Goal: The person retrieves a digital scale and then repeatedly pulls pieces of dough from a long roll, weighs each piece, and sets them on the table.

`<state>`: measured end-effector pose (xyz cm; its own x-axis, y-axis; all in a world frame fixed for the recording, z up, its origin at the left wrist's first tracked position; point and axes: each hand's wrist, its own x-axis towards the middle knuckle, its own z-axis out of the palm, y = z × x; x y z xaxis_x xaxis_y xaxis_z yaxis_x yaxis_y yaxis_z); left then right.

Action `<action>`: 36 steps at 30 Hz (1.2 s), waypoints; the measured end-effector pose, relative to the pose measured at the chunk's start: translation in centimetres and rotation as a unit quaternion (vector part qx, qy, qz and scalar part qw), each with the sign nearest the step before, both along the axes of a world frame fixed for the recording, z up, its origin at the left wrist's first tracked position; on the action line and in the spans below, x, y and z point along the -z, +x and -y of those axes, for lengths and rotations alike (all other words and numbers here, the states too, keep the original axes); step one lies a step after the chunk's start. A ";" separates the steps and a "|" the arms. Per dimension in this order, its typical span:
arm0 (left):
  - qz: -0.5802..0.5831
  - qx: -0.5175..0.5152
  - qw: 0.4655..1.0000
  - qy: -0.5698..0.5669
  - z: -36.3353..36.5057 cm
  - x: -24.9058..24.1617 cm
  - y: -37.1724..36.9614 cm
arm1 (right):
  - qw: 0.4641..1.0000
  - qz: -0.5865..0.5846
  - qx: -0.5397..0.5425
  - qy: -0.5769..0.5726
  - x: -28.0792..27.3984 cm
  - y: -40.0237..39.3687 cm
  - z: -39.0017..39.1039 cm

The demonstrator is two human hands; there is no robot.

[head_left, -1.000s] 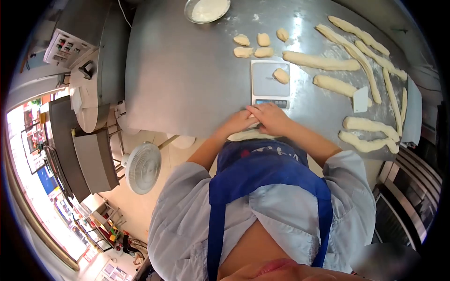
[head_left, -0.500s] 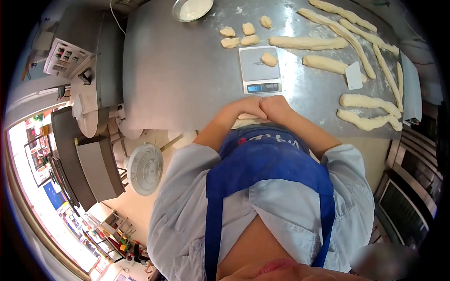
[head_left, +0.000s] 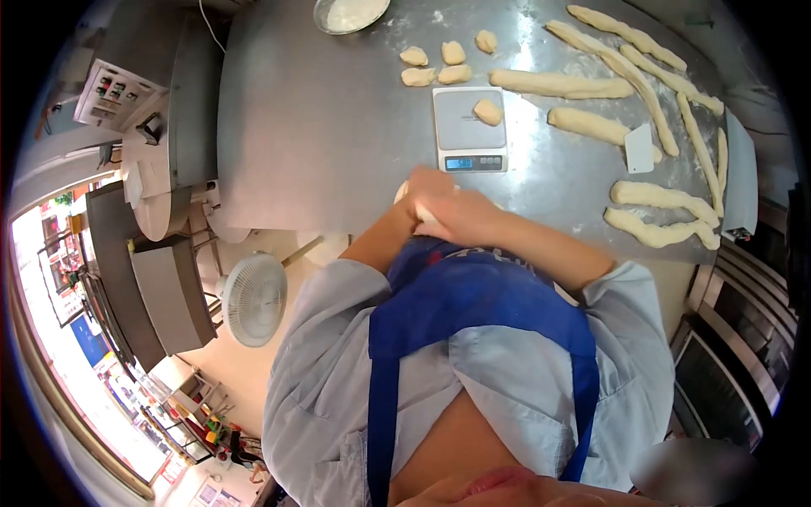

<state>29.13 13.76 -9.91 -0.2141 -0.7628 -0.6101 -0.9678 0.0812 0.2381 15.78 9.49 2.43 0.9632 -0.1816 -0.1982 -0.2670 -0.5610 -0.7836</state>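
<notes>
Dough (head_left: 401,194), one piece: pressed beneath left hand (head_left: 429,184) and right hand (head_left: 463,216), closely overlapped; judged soft, stretchy, best taken under flat palms.

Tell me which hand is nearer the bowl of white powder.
Left. The left hand is farther forward, toward the bowl, which lies ahead and leftward; the right hand is farther back and rightward.

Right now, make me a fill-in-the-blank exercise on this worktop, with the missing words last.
Beyond the scale, ____ small dough pieces lie on the table.
The white scraper overlaps a dough roll on the scale's ____ side.
The apron is ____ in colour.

Missing words: five; right; blue.
</notes>
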 end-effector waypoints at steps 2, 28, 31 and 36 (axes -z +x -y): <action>-0.317 -0.179 0.879 -0.307 -2.2 5.0 -0.4 | 0.982 -0.081 0.156 -0.074 -1.3 2.0 3.3; -0.147 -0.258 0.929 -0.221 -5.1 -0.2 2.1 | 0.857 0.304 0.259 -0.325 11.1 16.1 21.4; -0.208 -0.298 0.914 -0.181 -4.9 -0.6 2.4 | 0.988 0.027 0.146 -0.051 6.8 8.5 12.2; -0.377 -0.323 0.868 -0.026 -3.7 -0.6 2.3 | 0.978 0.092 0.042 -0.182 7.9 -1.9 2.7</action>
<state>31.39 17.45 -9.30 -0.0553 -0.8946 -0.4434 -0.3875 -0.3901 0.8353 13.85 6.79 -5.46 0.9550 -0.2884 0.0688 -0.1983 -0.7939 -0.5748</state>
